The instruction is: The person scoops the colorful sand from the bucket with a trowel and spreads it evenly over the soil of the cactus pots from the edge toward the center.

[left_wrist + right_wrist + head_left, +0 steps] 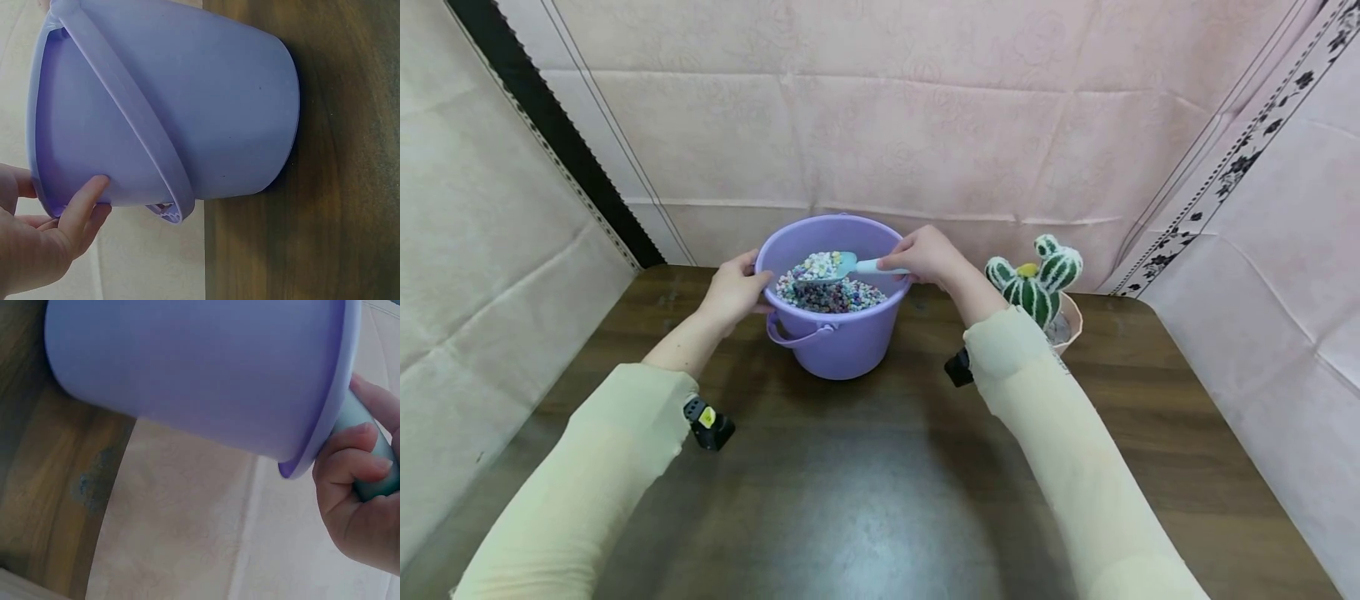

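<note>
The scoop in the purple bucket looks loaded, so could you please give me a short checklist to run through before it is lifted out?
1. Right hand grips the scoop handle: ok, fingers curl round it in the right wrist view.
2. Scoop blade carries pebbles: ok, a heap sits on it.
3. Left hand steadies the bucket: ok, its fingers touch the wall near the rim.
4. Bucket sits flat on the table: ok.
5. Bucket handle lies down, out of the way: ok.
6. Cactus pot has room for pebbles: cannot tell, its inside is hidden.
</note>
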`<action>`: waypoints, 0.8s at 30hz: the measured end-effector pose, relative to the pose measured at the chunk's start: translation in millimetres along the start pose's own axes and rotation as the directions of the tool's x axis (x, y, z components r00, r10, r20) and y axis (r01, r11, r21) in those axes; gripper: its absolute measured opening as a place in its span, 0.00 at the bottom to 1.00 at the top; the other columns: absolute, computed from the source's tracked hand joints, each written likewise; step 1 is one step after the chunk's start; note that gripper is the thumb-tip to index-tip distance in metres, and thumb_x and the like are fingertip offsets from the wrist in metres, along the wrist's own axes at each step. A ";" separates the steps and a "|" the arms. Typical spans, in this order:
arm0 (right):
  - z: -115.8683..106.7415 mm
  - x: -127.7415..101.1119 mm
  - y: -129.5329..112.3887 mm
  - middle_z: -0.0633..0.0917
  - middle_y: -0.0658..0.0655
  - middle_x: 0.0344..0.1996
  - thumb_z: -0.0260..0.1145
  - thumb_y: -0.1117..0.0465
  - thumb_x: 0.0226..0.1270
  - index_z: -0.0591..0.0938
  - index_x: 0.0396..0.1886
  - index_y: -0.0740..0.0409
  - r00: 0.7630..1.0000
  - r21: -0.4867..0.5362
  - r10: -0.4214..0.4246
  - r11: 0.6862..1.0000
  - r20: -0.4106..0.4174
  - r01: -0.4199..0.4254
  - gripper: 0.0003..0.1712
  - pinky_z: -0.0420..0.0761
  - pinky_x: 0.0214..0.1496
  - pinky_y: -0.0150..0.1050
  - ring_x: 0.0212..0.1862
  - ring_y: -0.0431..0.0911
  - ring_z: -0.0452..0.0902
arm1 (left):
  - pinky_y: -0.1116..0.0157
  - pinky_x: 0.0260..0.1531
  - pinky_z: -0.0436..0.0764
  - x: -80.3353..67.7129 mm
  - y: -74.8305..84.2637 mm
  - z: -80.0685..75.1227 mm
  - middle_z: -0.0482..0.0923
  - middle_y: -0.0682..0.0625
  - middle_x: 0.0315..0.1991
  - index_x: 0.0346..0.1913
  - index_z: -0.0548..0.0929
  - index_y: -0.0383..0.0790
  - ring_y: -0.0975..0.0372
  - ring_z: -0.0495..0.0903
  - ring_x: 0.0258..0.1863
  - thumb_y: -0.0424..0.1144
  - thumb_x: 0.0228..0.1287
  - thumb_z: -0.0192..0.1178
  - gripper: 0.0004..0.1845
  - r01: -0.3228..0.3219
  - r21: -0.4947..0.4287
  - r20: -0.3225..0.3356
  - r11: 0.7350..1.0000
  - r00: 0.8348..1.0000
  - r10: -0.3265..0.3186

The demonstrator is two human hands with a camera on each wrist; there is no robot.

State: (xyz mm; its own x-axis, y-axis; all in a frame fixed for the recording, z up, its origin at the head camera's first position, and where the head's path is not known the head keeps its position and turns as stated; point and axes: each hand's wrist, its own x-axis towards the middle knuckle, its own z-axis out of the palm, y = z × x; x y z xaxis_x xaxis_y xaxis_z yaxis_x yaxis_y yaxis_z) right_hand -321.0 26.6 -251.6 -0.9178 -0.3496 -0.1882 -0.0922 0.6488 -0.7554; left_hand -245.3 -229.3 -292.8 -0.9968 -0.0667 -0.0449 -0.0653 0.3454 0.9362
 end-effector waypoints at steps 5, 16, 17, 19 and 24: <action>-2.8 -2.2 5.7 0.82 0.51 0.17 0.67 0.51 0.60 0.85 0.37 0.62 1.000 0.039 0.001 0.999 -0.013 -0.001 0.17 0.64 0.18 0.27 0.16 0.39 0.64 | 0.54 0.49 0.80 0.4 -0.2 0.5 0.59 0.29 0.66 0.72 0.48 0.32 0.38 0.71 0.57 0.31 0.71 0.40 0.29 0.002 0.000 0.002 1.000 1.000 -0.002; -15.3 -9.4 7.2 0.83 0.52 0.23 0.65 0.56 0.62 0.83 0.46 0.63 0.999 0.142 0.046 0.989 0.016 -0.048 0.18 0.68 0.21 0.25 0.18 0.38 0.67 | 0.54 0.50 0.80 -1.5 2.1 0.0 0.58 0.30 0.67 0.73 0.46 0.32 0.39 0.71 0.57 0.31 0.71 0.39 0.29 0.005 0.008 0.007 1.000 1.000 -0.005; -16.3 -10.0 8.2 0.83 0.51 0.23 0.65 0.56 0.62 0.83 0.46 0.63 0.999 0.140 0.044 0.989 0.019 -0.046 0.18 0.68 0.22 0.25 0.19 0.38 0.67 | 0.54 0.50 0.80 -1.7 2.3 0.1 0.58 0.30 0.67 0.73 0.46 0.32 0.39 0.71 0.57 0.32 0.71 0.39 0.30 0.006 0.008 0.008 1.000 1.000 -0.006; -18.2 -10.9 10.8 0.83 0.50 0.22 0.65 0.56 0.62 0.83 0.47 0.64 0.999 0.142 0.034 0.989 0.024 -0.037 0.18 0.68 0.23 0.26 0.20 0.38 0.68 | 0.55 0.50 0.81 -1.8 2.3 0.3 0.58 0.30 0.67 0.73 0.46 0.32 0.39 0.71 0.57 0.32 0.71 0.39 0.30 0.008 0.010 0.009 1.000 1.000 -0.008; -22.5 -12.4 19.0 0.83 0.49 0.22 0.63 0.59 0.63 0.81 0.49 0.66 0.999 0.198 0.008 0.980 0.046 -0.017 0.18 0.65 0.22 0.25 0.22 0.39 0.68 | 0.56 0.49 0.81 -0.4 1.1 -0.3 0.58 0.30 0.67 0.73 0.46 0.33 0.39 0.71 0.58 0.32 0.71 0.39 0.30 0.008 0.010 0.009 1.000 1.000 -0.008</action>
State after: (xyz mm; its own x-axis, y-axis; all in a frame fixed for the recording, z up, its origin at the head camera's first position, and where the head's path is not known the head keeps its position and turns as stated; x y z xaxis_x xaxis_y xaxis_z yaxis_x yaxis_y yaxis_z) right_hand -320.1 58.4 -249.5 -0.8999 -0.3751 -0.2226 0.0015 0.5076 -0.8616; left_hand -245.0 -229.3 -291.7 -0.9966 -0.0612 -0.0551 -0.0734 0.3543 0.9323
